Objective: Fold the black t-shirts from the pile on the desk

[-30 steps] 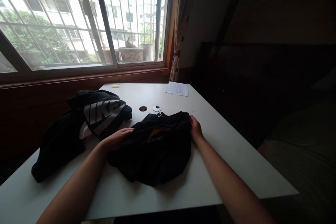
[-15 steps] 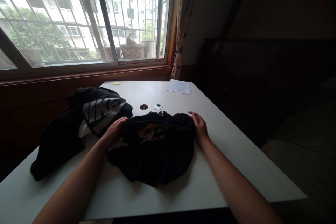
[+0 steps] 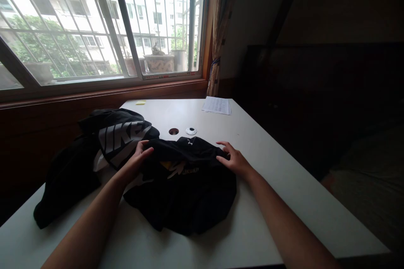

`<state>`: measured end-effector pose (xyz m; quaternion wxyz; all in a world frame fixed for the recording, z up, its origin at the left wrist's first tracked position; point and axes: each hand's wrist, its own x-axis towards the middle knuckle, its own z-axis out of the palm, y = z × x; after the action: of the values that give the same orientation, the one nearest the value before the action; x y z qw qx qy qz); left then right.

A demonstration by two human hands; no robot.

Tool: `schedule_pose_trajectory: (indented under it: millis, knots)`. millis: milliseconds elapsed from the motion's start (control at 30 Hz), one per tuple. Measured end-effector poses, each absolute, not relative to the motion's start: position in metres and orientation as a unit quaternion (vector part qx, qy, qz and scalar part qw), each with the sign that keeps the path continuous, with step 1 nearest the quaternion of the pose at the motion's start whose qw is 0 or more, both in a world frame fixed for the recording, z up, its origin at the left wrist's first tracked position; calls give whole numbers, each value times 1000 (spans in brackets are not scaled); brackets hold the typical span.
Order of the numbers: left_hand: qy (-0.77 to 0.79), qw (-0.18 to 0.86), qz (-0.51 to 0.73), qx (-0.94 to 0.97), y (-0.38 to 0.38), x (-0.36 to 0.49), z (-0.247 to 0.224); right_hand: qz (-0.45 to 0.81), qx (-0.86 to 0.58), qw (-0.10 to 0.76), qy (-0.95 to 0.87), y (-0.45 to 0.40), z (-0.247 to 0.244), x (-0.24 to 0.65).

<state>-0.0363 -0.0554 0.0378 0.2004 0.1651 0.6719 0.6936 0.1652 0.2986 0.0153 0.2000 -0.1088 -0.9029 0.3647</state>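
Toward the near edge of the bench (image 3: 259, 222), black shirt (image 3: 195, 195), crumpled. At its far left corner, left hand (image 3: 136, 162), thumb and fingers touching it; pinching or not, impossible to tell. At its far right corner, right hand (image 3: 236, 160), with thumb and fingers spread. By the bench's left edge, lettered garment (image 3: 123, 136); at the far right corner, papers (image 3: 216, 105).

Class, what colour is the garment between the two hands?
The garment looks black, with a yellow and whitish print; clearest in head view.
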Motion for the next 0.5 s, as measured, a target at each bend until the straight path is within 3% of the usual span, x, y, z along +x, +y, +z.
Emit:
schedule_pose_trajectory:
  millis: [133, 333, 500]
  knots:
    - [708, 222, 620, 257, -54, -30, 41, 402, -130, 317, -849, 301, 22, 165]
    - [682, 181, 662, 252, -50, -26, 46, 368, -240, 543, -716, 316, 31, 171]
    - [634, 205, 717, 204, -50, -20, 52, 342, -271, 575, -692, 326, 26, 171]
